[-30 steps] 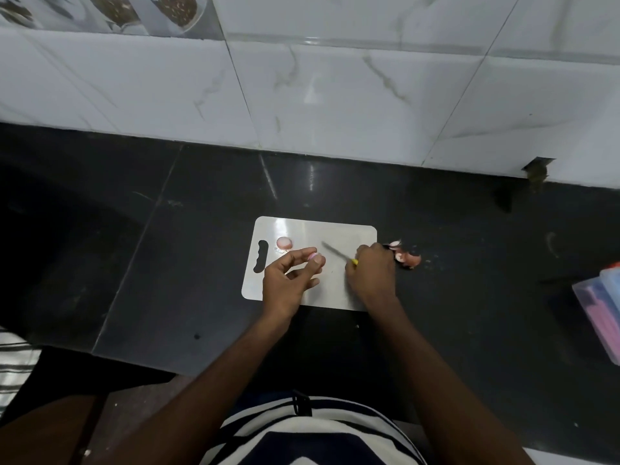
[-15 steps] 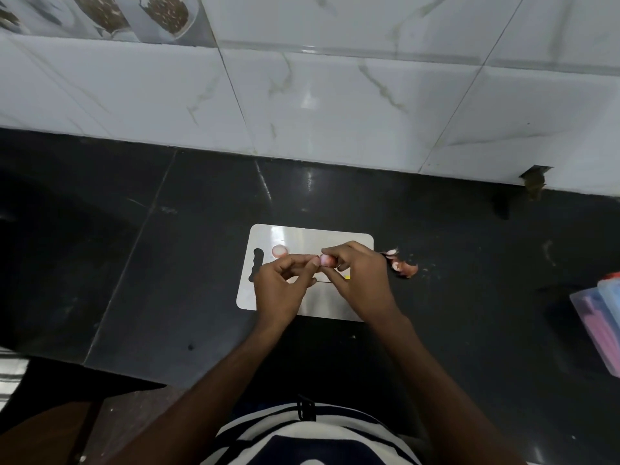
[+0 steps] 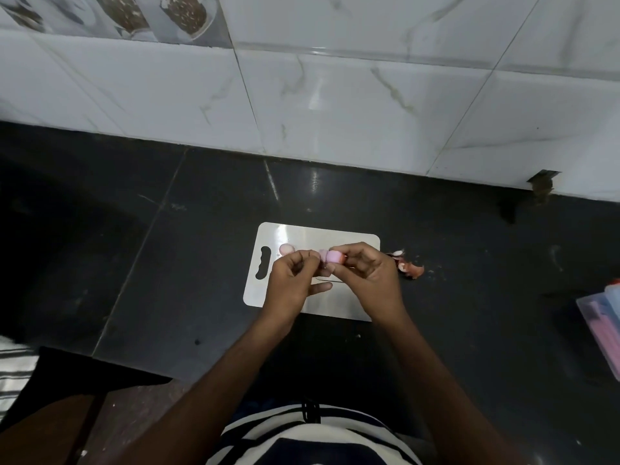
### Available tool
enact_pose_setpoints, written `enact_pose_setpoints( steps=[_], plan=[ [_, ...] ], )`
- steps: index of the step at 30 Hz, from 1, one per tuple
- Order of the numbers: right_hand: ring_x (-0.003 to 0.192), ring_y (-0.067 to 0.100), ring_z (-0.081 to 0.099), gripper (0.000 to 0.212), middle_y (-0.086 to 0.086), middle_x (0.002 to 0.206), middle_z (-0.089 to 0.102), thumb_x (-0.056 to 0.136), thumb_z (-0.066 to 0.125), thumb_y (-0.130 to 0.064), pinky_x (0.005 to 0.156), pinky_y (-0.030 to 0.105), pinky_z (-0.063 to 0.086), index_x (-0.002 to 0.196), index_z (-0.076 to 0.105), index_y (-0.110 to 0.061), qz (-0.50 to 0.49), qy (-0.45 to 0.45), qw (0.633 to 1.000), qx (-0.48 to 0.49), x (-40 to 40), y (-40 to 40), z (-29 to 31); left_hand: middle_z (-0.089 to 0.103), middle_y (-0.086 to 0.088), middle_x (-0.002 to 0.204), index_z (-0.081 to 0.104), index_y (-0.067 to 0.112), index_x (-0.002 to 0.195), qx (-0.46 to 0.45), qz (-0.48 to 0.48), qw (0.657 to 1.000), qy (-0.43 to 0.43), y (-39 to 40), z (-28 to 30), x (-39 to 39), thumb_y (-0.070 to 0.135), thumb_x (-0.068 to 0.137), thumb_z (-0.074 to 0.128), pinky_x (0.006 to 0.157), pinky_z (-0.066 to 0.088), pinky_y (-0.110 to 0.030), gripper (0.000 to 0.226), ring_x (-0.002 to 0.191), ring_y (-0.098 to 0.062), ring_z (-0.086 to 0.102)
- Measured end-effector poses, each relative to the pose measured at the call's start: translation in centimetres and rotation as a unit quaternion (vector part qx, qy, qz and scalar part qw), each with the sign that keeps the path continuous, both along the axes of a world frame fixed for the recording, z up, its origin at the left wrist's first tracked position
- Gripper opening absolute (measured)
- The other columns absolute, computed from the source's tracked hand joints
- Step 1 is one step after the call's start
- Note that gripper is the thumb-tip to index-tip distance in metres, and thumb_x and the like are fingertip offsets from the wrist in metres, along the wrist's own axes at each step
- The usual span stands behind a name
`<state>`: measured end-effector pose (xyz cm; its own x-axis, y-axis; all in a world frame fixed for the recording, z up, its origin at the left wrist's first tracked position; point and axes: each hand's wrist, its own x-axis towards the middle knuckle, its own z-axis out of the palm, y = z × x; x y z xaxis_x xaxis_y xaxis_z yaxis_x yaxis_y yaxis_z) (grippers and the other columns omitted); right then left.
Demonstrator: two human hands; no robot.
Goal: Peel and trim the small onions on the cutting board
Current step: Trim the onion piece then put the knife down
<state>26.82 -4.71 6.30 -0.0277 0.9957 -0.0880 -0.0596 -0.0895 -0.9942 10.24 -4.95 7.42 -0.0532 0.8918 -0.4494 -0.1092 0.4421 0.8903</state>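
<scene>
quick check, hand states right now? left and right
Left hand: pinching the pink onion held over the cutting board.
Right hand: also pinching the same onion, from the other side.

Bare forearms, a navy-and-white striped top (image 3: pixel 312 437) with a black clip.

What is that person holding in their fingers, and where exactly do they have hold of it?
A small pink onion, held above the cutting board. The right hand pinches its right end; the left hand pinches its left end.
</scene>
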Motion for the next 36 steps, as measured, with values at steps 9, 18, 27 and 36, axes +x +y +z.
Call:
enact_pose_setpoints(
  steps=[9,18,27,36],
  plan=[
    [0.103,0.023,0.073,0.035,0.014,0.120,0.075,0.088,0.075,-0.017,0.089,0.032,0.061,0.121,0.074,-0.008,-0.063,0.242,0.955,-0.157,0.0,-0.3,0.2,0.081,-0.002,0.095,0.082,0.012,0.107,-0.058,0.005,0.994,-0.095,-0.1,0.7,-0.3,0.020,0.112,0.061,0.075,0.067,-0.026,0.023,0.093,-0.017,0.075],
    [0.092,0.033,0.072,0.012,0.021,0.105,0.075,0.097,0.069,-0.001,0.086,0.041,0.061,0.109,0.069,0.000,-0.007,0.184,0.968,-0.171,1.1,0.0,0.5,0.072,0.007,0.141,0.072,0.020,0.142,0.316,-0.252,0.892,0.202,1.1,0.4,-1.8,0.003,0.093,0.079,0.087,0.068,-0.028,0.053,0.125,-0.017,0.071],
    [0.087,0.021,0.070,0.010,0.016,0.100,0.075,0.092,0.076,-0.010,0.090,0.033,0.060,0.101,0.081,-0.009,-0.059,0.223,0.939,-0.256,1.3,-0.4,0.4,0.077,0.010,0.097,0.085,0.020,0.110,0.338,-0.183,0.882,0.273,1.8,-0.5,-0.9,0.021,0.093,0.090,0.066,0.063,-0.021,0.017,0.091,-0.014,0.073],
    [0.076,0.016,0.074,0.014,0.014,0.089,0.077,0.090,0.080,-0.013,0.073,0.026,0.063,0.098,0.079,-0.001,-0.149,0.217,0.908,-0.325,1.3,-2.0,-1.8,0.078,0.018,0.098,0.076,0.027,0.113,0.204,-0.286,0.912,0.214,1.3,-2.0,-0.4,0.025,0.098,0.084,0.076,0.064,-0.026,0.016,0.098,-0.010,0.074]
  ],
)
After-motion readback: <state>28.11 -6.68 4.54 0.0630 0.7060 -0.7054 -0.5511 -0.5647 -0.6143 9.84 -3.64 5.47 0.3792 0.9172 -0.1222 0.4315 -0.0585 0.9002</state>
